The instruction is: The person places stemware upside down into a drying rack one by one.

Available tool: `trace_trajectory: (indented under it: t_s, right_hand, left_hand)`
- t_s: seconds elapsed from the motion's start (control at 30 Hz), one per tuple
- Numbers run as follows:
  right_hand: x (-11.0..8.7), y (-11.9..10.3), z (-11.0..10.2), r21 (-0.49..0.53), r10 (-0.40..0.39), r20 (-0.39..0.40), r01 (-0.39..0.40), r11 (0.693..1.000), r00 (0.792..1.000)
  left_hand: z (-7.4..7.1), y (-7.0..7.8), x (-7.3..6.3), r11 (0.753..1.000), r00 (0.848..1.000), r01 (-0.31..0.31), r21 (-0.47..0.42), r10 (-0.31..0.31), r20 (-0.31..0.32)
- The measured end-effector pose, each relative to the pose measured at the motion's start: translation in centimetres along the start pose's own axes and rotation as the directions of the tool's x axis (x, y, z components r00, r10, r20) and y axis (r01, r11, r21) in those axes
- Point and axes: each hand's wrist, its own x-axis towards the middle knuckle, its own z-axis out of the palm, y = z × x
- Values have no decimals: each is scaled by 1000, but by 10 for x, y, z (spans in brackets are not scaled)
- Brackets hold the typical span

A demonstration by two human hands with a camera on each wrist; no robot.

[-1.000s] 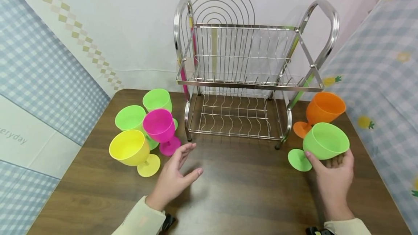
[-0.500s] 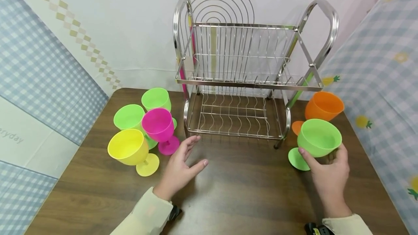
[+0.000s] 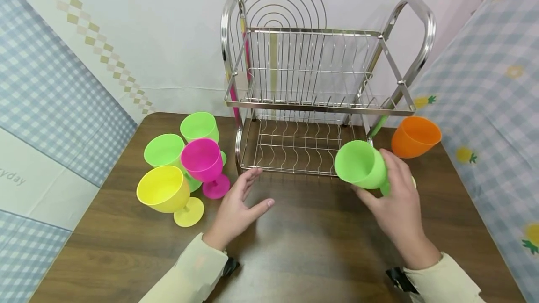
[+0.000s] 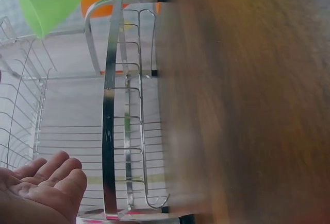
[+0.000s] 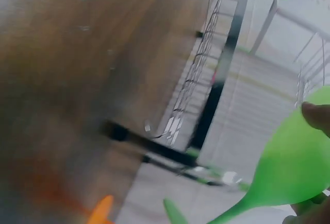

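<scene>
My right hand (image 3: 397, 200) grips a light green plastic goblet (image 3: 358, 165) by its bowl, held off the table before the rack's lower right corner. The bowl's mouth tilts toward the left, its stem and base partly hidden behind my fingers. In the right wrist view the green goblet (image 5: 296, 162) shows its tapering bowl and thin stem. My left hand (image 3: 236, 209) hovers over the table with fingers loosely spread, holding nothing. Nearest to it stand a magenta goblet (image 3: 203, 160) and a yellow goblet (image 3: 164, 191), with two green goblets (image 3: 164, 151) behind them.
A two-tier chrome dish rack (image 3: 303, 106) stands at the back of the wooden table (image 3: 294, 247). Right of it is an orange goblet (image 3: 416, 137). Checked cloth (image 3: 484, 106) hangs along the right side, and a white cloth covers the back.
My right hand has lifted the green goblet from the right side and carried it left toward the rack, turning its mouth leftward. My left hand has shifted slightly right.
</scene>
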Motion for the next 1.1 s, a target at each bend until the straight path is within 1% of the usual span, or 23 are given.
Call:
trace_trajectory:
  t_s: [0.07,0.13,0.27,0.33,0.4,0.53,0.63,0.7,0.83,0.97,1.03,1.1]
  right_hand:
    - [4,-5,4,-47,-88,26,90,995,996]
    - [7,-10,9,-86,-173,46,176,981,984]
    - [12,-20,17,-152,-311,83,320,935,947]
    - [14,-25,21,-175,-360,108,374,911,927]
    - [16,-29,25,-187,-391,137,412,892,910]
    - [16,-36,32,-193,-435,179,465,864,882]
    - [15,-41,37,-190,-459,199,494,849,866]
    - [16,-43,40,-190,-472,207,509,840,857]
    - [18,-48,43,-190,-484,233,528,828,843]
    - [18,-50,45,-183,-489,261,540,822,832]
    - [17,-50,46,-170,-490,263,540,824,831]
    - [15,-50,45,-156,-489,254,534,831,835]
  left_hand:
    - [1,2,2,1000,1000,11,-1,-11,-1]
    - [2,5,5,1000,1000,9,-10,-9,5]
    - [7,9,12,999,1000,0,-32,1,21]
    - [11,10,17,999,999,-11,-43,12,32]
    - [16,12,21,999,999,-14,-49,16,45]
    - [26,16,31,998,997,-4,-70,10,83]
    - [33,21,39,996,994,6,-87,3,106]
    - [37,24,43,995,993,2,-100,10,120]
    - [41,29,49,990,989,-26,-135,45,142]
    - [43,31,50,985,987,-51,-165,75,142]
    - [44,30,51,979,987,-67,-191,94,133]
    - [45,30,51,972,987,-74,-222,103,121]
